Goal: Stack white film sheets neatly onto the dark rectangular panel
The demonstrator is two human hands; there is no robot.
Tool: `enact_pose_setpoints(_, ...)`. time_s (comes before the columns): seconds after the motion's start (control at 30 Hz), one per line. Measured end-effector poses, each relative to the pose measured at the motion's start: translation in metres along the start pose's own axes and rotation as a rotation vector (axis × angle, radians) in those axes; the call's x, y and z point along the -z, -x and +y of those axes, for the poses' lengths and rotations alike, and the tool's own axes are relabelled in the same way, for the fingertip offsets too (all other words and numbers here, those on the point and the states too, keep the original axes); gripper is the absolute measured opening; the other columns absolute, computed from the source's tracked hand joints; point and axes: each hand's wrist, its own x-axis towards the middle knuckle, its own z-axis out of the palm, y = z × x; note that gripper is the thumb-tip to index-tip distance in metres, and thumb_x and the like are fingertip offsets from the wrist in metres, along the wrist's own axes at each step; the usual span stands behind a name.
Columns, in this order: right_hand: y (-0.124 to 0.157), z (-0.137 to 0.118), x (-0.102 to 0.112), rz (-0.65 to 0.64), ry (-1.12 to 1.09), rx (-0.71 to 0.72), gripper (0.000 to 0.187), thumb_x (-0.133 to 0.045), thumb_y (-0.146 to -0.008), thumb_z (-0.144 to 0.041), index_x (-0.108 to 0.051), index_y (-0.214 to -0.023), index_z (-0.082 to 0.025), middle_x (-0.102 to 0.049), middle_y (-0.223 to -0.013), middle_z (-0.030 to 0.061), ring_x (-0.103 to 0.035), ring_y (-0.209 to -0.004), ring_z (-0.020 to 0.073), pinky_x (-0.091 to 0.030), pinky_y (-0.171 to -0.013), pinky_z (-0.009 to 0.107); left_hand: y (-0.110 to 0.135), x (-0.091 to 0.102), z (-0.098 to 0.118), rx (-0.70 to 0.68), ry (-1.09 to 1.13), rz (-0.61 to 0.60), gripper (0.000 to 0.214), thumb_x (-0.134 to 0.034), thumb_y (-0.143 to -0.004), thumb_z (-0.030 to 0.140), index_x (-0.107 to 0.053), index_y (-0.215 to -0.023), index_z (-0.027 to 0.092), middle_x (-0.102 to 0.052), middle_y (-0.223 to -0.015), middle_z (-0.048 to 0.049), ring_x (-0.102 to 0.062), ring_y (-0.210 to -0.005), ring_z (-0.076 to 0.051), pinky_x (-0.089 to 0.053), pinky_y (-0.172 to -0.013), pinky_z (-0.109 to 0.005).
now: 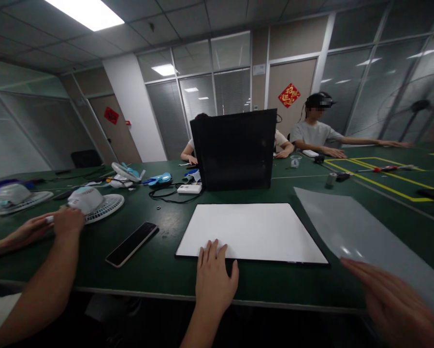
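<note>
A white rectangular panel with a thin black border (pixel 246 227) lies flat on the green table in front of me. My left hand (pixel 215 273) rests on its near edge, fingertips on the white surface, thumb spread to the right. To the right is a grey translucent sheet (pixel 369 232), slightly curved and glossy. My right hand (pixel 398 299) lies against the near side of this sheet, blurred, its fingers stretched out and close together. The thumb and whatever is beneath the palm are hidden.
A black upright panel (pixel 237 152) stands behind the white one. Left are a phone (pixel 132 244), a white adapter (pixel 190 188) with cable, and fan parts (pixel 104 205) near a co-worker's hands (pixel 70 220). A screwdriver (pixel 380 169) lies far right; other people sit opposite.
</note>
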Motion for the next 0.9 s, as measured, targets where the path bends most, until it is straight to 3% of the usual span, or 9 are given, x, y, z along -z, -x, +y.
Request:
enact_pose_setpoints(0.1,-0.023,-0.026,-0.023,-0.095,-0.067,0.293,0.062,-0.044,-0.106,-0.016,-0.041,-0.164,-0.040,-0.061,-0.148,-0.0048,-0.059,-0.135,0.0220,-0.048,-0.112,0.050,0.000,-0.002,-0.001,-0.008,0.001,0.011,0.048,-0.052,-0.102,0.035,-0.068,-0.144,0.016,-0.055,-0.163,-0.0162,-0.043,-0.158,-0.036,-0.029,-0.133,-0.062)
enact_pose_setpoints(0.17,-0.028,-0.030,-0.036,-0.137,-0.108,0.348,0.059,-0.044,-0.108,-0.014,-0.043,-0.162,-0.038,-0.060,-0.150,-0.0055,-0.055,-0.140,0.0204,-0.046,-0.116,0.046,0.000,-0.001,-0.001,-0.010,0.001,0.011,0.048,-0.051,-0.103,0.035,-0.067,-0.144,0.017,-0.055,-0.163,-0.0163,-0.043,-0.158,-0.036,-0.029,-0.133,-0.062)
enact_pose_setpoints(0.43,-0.018,-0.014,-0.056,-0.177,-0.112,0.063,0.035,-0.044,-0.109,-0.030,-0.070,-0.133,-0.034,-0.070,-0.133,0.0001,-0.069,-0.119,0.0269,-0.068,-0.094,0.054,-0.001,0.004,0.003,0.006,-0.007,-0.023,0.049,-0.053,-0.102,0.035,-0.068,-0.144,0.015,-0.055,-0.163,-0.0166,-0.043,-0.158,-0.036,-0.029,-0.134,-0.060)
enact_pose_setpoints(0.63,-0.017,-0.015,-0.059,-0.250,-0.160,-0.058,0.037,-0.044,-0.107,-0.034,-0.075,-0.128,-0.031,-0.071,-0.132,0.0021,-0.071,-0.118,0.0287,-0.064,-0.102,0.059,0.000,-0.001,0.001,0.015,0.007,0.043,0.048,-0.056,-0.101,0.034,-0.069,-0.143,0.015,-0.054,-0.164,-0.0179,-0.042,-0.158,-0.038,-0.030,-0.133,-0.062)
enact_pose_setpoints(0.9,-0.021,-0.012,-0.060,-0.249,-0.236,-0.168,0.039,-0.044,-0.106,-0.040,-0.081,-0.112,-0.028,-0.067,-0.139,0.0056,-0.069,-0.121,0.0293,-0.059,-0.112,0.051,0.000,0.001,0.002,0.015,0.015,0.017,0.048,-0.054,-0.101,0.034,-0.069,-0.143,0.016,-0.054,-0.163,-0.0171,-0.040,-0.159,-0.037,-0.026,-0.134,-0.062)
